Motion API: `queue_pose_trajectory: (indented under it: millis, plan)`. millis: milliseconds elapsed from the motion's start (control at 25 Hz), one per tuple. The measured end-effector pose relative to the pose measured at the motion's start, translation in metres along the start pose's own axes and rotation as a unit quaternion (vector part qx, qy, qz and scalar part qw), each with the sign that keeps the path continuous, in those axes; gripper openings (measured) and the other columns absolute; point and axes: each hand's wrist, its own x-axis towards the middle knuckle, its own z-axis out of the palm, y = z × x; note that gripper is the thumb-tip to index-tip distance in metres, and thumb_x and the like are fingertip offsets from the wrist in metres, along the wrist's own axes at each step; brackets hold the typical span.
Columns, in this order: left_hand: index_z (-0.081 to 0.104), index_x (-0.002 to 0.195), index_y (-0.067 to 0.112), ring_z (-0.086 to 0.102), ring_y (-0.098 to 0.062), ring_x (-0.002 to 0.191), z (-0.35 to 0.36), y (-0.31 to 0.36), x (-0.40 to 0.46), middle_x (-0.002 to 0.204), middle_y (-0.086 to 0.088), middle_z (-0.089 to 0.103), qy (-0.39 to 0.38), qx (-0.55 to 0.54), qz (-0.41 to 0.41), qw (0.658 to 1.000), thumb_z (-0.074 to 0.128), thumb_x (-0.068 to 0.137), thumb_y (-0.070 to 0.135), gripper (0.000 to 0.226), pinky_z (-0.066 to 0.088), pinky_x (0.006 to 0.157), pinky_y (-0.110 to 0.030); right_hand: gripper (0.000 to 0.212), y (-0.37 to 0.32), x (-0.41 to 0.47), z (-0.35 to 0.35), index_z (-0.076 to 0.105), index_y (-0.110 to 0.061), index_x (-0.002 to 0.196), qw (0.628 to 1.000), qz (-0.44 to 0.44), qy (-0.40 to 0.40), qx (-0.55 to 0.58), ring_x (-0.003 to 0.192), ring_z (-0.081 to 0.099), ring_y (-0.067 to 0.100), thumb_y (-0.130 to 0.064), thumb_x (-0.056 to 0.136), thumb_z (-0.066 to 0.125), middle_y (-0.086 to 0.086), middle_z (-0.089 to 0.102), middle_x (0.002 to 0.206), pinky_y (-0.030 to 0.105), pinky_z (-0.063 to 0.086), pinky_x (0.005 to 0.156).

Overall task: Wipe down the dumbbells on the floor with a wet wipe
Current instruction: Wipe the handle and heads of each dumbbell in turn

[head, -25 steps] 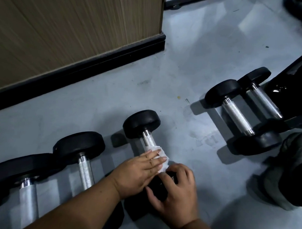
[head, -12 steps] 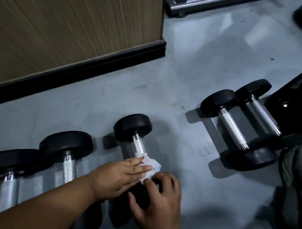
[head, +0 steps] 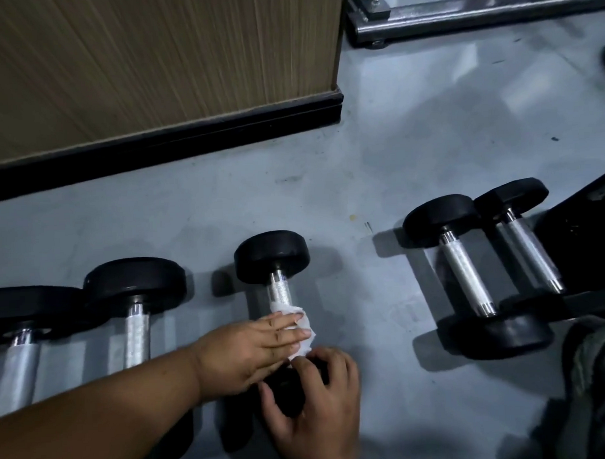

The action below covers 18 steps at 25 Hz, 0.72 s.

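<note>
Five dumbbells lie on the grey floor (head: 378, 178) before me. My left hand (head: 250, 351) presses the wet wipe (head: 299, 324) with near-straight fingers onto the knurled handle of the middle dumbbell (head: 273, 261), at its near end. Just right of that hand, my right hand (head: 317, 410) grips this dumbbell's near black head, fingers curled over it.

1. The middle dumbbell (head: 273, 261): its near head is mostly covered by the right hand (head: 315, 404).
2. The wet wipe (head: 299, 327) lies partly under the left hand (head: 254, 351).
3. Left of the middle dumbbell, the outermost dumbbell (head: 20, 328) is cut off by the picture's edge.
</note>
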Motion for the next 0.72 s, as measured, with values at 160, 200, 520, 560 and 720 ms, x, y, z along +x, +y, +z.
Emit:
queue_pose_trajectory:
  millis: [160,200,520,560,720]
  plan:
    - [0.068,0.128,0.005,0.038,-0.021,0.146,-0.015,-0.03,0.012,0.148,0.0,0.053,0.064,0.024,-0.125,0.99,0.048,0.105,0.029,0.039,0.034,0.119,-0.035,0.042,0.0,0.0,-0.001,0.076,-0.013,0.088,1.0,0.002,-0.012,-0.001,0.087,0.06,0.034,-0.051,0.071,0.082,0.011,0.061,0.094,0.042,0.049,0.078]
    - [0.068,0.128,0.005,0.039,-0.019,0.146,-0.015,-0.032,0.016,0.147,0.001,0.054,0.081,0.014,-0.151,0.985,0.048,0.105,0.031,0.041,0.035,0.118,-0.036,0.042,0.001,-0.001,-0.001,0.075,-0.012,0.087,1.0,0.004,-0.015,0.0,0.087,0.059,0.033,-0.051,0.071,0.083,0.011,0.06,0.094,0.042,0.049,0.079]
    - [0.063,0.135,0.007,0.033,-0.025,0.149,0.0,0.002,0.0,0.154,0.0,0.048,0.004,-0.022,-0.026,0.999,0.055,0.103,0.018,0.034,0.032,0.12,-0.041,0.042,0.0,-0.003,-0.001,0.076,-0.013,0.087,1.0,-0.001,0.002,0.009,0.086,0.059,0.03,-0.053,0.074,0.079,0.011,0.062,0.092,0.042,0.049,0.074]
    - [0.065,0.133,0.007,0.035,-0.026,0.148,-0.002,-0.003,0.001,0.153,0.0,0.049,0.01,-0.022,-0.018,1.0,0.056,0.103,0.018,0.033,0.035,0.119,-0.041,0.042,0.001,-0.002,-0.001,0.076,-0.013,0.086,1.0,-0.002,0.005,0.013,0.086,0.059,0.03,-0.053,0.074,0.079,0.01,0.062,0.091,0.042,0.049,0.074]
    - [0.067,0.13,0.008,0.035,-0.021,0.148,-0.013,-0.029,0.014,0.151,0.002,0.051,0.045,0.003,-0.092,0.995,0.053,0.104,0.028,0.036,0.036,0.117,-0.041,0.041,0.009,0.0,-0.003,0.076,-0.013,0.088,1.0,0.0,0.006,0.015,0.085,0.059,0.03,-0.052,0.073,0.08,0.01,0.061,0.093,0.042,0.05,0.075]
